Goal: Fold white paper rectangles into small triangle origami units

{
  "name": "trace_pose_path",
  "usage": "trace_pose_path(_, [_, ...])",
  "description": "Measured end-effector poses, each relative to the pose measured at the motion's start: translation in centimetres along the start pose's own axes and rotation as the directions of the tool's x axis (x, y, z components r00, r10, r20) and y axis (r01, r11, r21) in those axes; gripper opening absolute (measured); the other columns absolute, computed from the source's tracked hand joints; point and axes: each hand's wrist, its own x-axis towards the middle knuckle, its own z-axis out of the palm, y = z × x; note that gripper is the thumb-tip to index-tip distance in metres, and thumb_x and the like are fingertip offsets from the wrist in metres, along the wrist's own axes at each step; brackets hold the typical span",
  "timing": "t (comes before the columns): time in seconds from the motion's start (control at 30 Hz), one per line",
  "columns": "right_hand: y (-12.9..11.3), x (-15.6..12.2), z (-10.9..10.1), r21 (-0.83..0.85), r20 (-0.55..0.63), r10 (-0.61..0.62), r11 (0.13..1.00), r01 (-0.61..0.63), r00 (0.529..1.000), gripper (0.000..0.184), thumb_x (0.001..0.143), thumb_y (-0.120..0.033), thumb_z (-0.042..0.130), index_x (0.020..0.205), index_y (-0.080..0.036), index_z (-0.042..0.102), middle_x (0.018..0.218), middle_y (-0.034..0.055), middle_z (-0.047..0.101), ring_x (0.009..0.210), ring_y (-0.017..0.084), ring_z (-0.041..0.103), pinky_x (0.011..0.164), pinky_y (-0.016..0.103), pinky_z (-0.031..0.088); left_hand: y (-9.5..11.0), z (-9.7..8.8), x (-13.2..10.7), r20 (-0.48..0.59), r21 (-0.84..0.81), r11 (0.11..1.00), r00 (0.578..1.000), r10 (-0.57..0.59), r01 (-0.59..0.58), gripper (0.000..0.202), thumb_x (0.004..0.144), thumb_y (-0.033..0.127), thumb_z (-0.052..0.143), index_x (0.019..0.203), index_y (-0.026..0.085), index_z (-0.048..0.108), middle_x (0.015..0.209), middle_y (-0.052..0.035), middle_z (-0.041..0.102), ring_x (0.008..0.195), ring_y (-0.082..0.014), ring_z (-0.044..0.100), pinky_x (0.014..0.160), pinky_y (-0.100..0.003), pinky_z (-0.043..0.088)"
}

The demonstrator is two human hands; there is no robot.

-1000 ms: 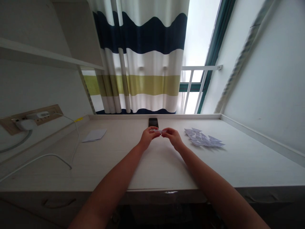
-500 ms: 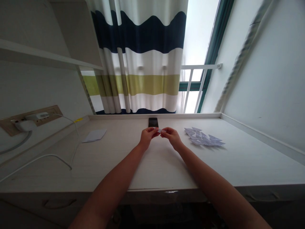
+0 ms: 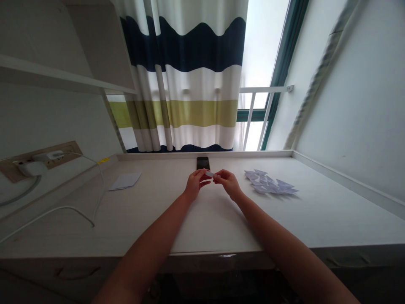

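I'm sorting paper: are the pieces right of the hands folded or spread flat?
Folded: the paper pieces show sharp triangular points and raised, shaded facets above the desk.

Arms (image 3: 153, 236) reach forward, left fingers (image 3: 201, 173) and right fingers (image 3: 220, 179) pinching.

1 left hand (image 3: 193, 184) and 1 right hand (image 3: 230, 184) held 1 folded piece of paper (image 3: 211, 174). 1 table (image 3: 158, 223) carried 1 smartphone (image 3: 203, 163), 1 paper stack (image 3: 125, 180) and 1 cluster of folded paper pieces (image 3: 270, 183), too overlapped to count. 2 plugs (image 3: 35, 168) sat in 1 wall socket panel (image 3: 71, 147). 1 striped curtain (image 3: 199, 112) and 1 white railing (image 3: 261, 90) showed.
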Motion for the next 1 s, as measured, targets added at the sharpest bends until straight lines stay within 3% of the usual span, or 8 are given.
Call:
trace_pose_path(0.17, [0.8, 0.2, -0.4, -0.183, -0.038, -0.099, 0.979, 0.091, 0.994, 0.025, 0.059, -0.038, 0.066, 0.063, -0.018, 0.053, 0.058, -0.0014, 0.057, 0.055, 0.013, 0.053, 0.056, 0.029, 0.044, -0.2, 0.0, 0.0, 0.044, 0.047, 0.996, 0.996, -0.076, 0.074, 0.022, 0.062, 0.026, 0.068, 0.078, 0.013, 0.059, 0.075, -0.0035, 0.061, 0.067, -0.0129, 0.059, 0.064, -0.027, 0.048])
trace_pose_path(0.33, [0.3, -0.2, 0.0, -0.277, 0.028, -0.181, 0.944, 0.182, 0.983, 0.022, 0.062, -0.038, 0.064, 0.068, -0.019, 0.055, 0.068, 0.0001, 0.058, 0.064, 0.014, 0.055, 0.060, 0.028, 0.046, -0.4, -0.2, 0.2, 0.020, -0.029, 0.996, 0.996, -0.082, 0.083, 0.018, 0.063, 0.019, 0.067, 0.077, 0.012, 0.058, 0.074, -0.0038, 0.062, 0.070, -0.0124, 0.060, 0.073, -0.028, 0.047])
trace_pose_path(0.57, [0.8, 0.1, -0.2, -0.255, 0.048, -0.051, 0.965, 0.062, 0.998, 0.023, 0.063, -0.040, 0.063, 0.069, -0.018, 0.058, 0.062, 0.0004, 0.058, 0.057, 0.013, 0.055, 0.059, 0.031, 0.046, -0.7, -0.3, 0.5, 0.036, 0.018, 0.999, 0.998, -0.046, 0.046, 0.027, 0.061, 0.016, 0.069, 0.085, 0.010, 0.059, 0.079, -0.0071, 0.065, 0.074, -0.0150, 0.062, 0.081, -0.034, 0.045])
trace_pose_path(0.73, [0.7, 0.1, -0.2, -0.168, 0.014, 0.033, 0.985, -0.030, 0.999, 0.026, 0.056, -0.036, 0.069, 0.067, -0.018, 0.054, 0.068, 0.0000, 0.058, 0.057, 0.013, 0.055, 0.056, 0.030, 0.046, -1.2, -0.5, 0.8, 0.097, 0.106, 0.994, 0.995, 0.002, -0.013, 0.032, 0.058, 0.017, 0.070, 0.088, 0.011, 0.061, 0.074, -0.0063, 0.065, 0.072, -0.0167, 0.062, 0.079, -0.038, 0.047])
trace_pose_path(1.0, [0.2, 0.1, -0.1, -0.159, 0.002, 0.051, 0.986, -0.050, 0.999, 0.025, 0.054, -0.033, 0.071, 0.065, -0.018, 0.055, 0.066, -0.0006, 0.057, 0.058, 0.012, 0.054, 0.057, 0.029, 0.044, -0.9, -0.4, 0.5, 0.084, 0.170, 0.985, 0.996, 0.026, -0.040, 0.027, 0.060, 0.020, 0.069, 0.086, 0.013, 0.061, 0.074, -0.0042, 0.063, 0.071, -0.0165, 0.061, 0.073, -0.039, 0.049])
